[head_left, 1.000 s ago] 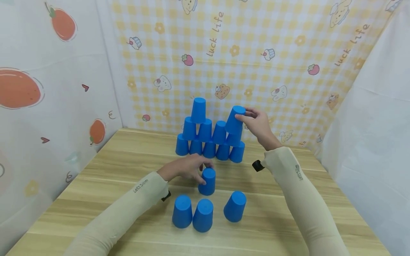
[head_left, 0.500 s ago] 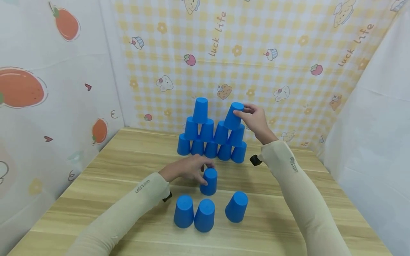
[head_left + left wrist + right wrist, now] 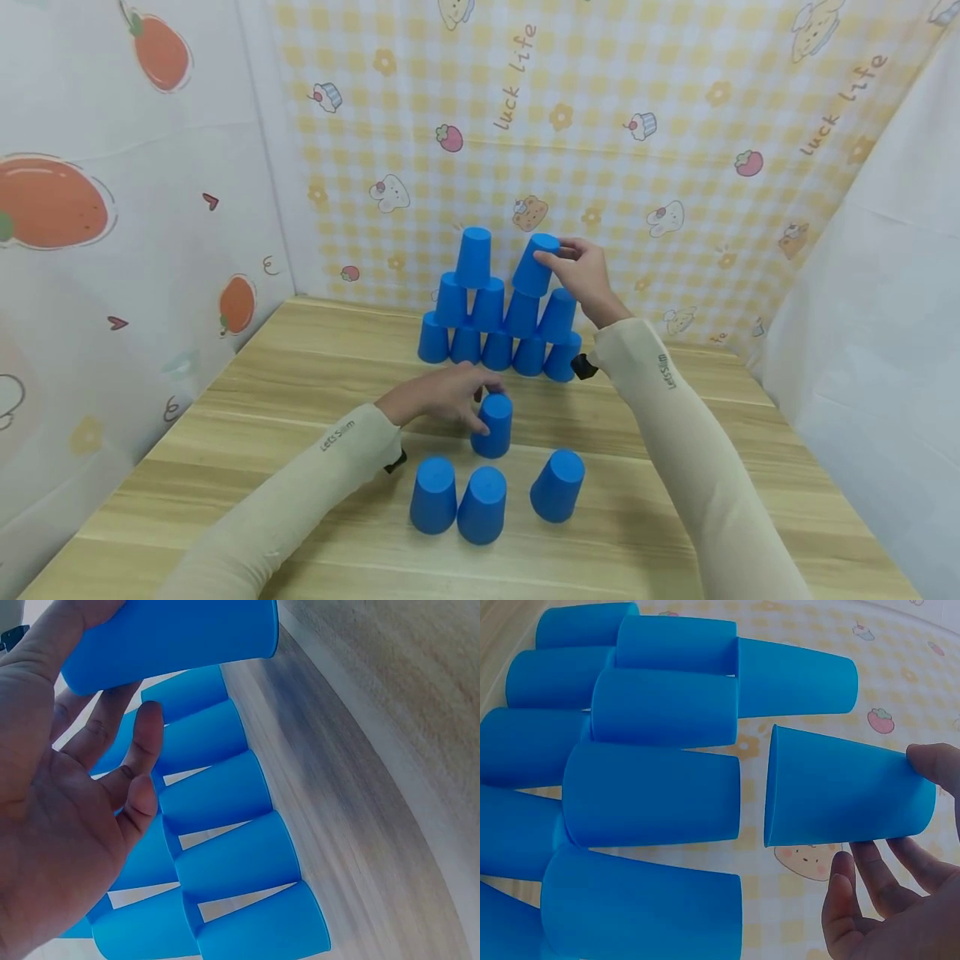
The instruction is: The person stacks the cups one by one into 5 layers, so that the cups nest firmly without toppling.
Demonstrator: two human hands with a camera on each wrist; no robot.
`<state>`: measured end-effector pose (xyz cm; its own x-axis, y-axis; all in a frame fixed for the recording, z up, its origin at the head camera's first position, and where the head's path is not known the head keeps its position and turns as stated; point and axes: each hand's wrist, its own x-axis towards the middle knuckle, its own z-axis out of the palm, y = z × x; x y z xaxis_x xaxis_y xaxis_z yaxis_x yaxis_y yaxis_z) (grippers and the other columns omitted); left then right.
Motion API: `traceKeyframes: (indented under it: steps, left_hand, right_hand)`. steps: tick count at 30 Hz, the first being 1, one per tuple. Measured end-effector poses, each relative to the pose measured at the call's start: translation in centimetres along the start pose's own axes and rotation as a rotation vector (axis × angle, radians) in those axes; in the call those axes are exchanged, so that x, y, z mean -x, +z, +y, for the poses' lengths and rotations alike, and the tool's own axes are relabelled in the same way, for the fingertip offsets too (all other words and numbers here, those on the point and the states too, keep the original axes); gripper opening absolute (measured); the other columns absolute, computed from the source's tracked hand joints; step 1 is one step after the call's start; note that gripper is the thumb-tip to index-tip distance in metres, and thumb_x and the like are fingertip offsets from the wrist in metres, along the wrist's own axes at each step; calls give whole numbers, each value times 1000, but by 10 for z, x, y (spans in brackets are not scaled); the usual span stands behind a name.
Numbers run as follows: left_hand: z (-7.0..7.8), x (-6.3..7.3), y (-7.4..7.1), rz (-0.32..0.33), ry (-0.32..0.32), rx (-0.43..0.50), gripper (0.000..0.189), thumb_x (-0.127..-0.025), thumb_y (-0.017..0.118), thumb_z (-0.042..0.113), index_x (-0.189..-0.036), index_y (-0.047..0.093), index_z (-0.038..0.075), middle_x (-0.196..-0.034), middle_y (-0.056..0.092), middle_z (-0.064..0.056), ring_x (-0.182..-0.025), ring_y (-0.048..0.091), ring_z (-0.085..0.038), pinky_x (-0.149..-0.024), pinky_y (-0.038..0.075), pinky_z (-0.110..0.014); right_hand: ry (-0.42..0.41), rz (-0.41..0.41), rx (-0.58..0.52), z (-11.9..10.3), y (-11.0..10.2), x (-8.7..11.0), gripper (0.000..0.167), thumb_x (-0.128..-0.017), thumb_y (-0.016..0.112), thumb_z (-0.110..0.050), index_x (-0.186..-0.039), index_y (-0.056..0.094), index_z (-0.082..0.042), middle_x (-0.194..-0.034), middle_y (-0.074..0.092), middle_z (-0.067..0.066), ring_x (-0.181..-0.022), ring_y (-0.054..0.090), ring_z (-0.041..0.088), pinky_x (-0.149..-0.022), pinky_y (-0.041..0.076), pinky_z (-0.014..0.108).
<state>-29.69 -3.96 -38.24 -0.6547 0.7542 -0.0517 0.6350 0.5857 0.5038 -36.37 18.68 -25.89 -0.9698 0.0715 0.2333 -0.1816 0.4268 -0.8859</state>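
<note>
In the head view, my right hand (image 3: 587,271) pinches an upside-down blue plastic cup (image 3: 532,271) near its base, thumb on one side and fingers on the other. That cup is slightly tilted over the second row of a stack of blue cups (image 3: 497,352). The right wrist view shows a narrow gap between the rim of the held cup (image 3: 844,791) and the row below. One cup (image 3: 474,260) stands on the third level, left of it. Nearer me, my left hand (image 3: 447,393) holds another upside-down cup (image 3: 495,427) between thumb and fingers.
Three more upside-down cups stand in front: a close pair, left cup (image 3: 433,497) and right cup (image 3: 482,506), and a separate one (image 3: 557,487) to the right. A patterned cloth (image 3: 600,167) hangs behind the wooden table (image 3: 315,358).
My right hand has carried its cup left and slightly up, from above the right end of the second row to beside the third-level cup. My left hand has kept its hold on its cup.
</note>
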Motion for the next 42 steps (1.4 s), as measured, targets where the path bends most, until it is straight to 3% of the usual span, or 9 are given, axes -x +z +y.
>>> traceKeyframes:
  steps: [18, 42]
  left_hand:
    - [2, 2, 0, 5, -29, -4, 56, -81, 83, 37, -131, 59, 23, -115, 63, 10, -103, 56, -12, -83, 51, -29]
    - [0, 3, 3, 3, -49, 21, 56, -80, 84, 37, -129, 60, 24, -112, 64, 10, -101, 58, -12, -81, 52, -27]
  right_hand:
    - [-40, -31, 70, -7, 22, -10, 64, -87, 71, -51, -135, 56, -11, -133, 61, 8, -120, 58, 25, -103, 46, 47]
    - [-72, -76, 107, -8, 30, -13, 59, -89, 71, -46, -133, 57, -11, -133, 61, 9, -121, 58, 26, -102, 46, 48]
